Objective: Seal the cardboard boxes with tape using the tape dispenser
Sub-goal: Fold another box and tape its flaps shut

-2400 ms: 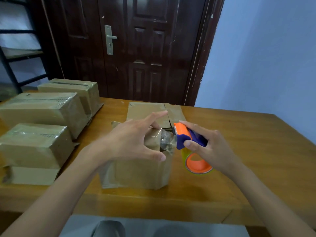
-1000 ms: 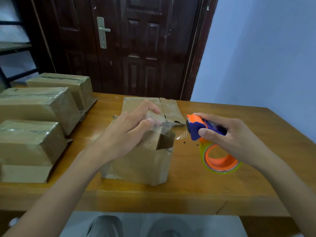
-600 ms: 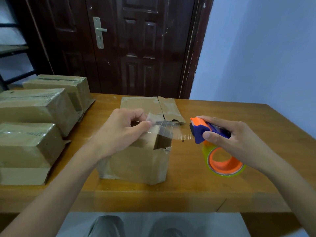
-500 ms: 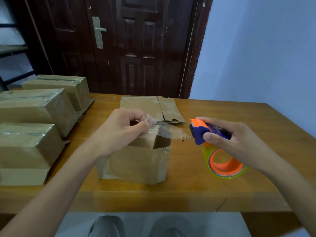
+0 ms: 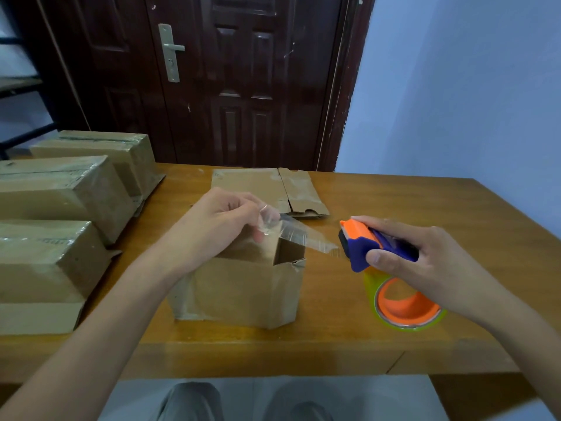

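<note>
Pinching tape (image 5: 299, 235) end, left hand (image 5: 218, 226) hovers over open box (image 5: 239, 287) at bench (image 5: 349, 335) centre. Right hand (image 5: 425, 262) clamped on dispenser (image 5: 364, 246), just right of box. Tape strip runs left-right between hands, above box mouth; left hand nearer box.

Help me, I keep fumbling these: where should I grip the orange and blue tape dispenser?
Grip the blue handle from above and behind, as the right hand does: the roll hangs below, and the orange cutter end feeds tape forward.
</note>
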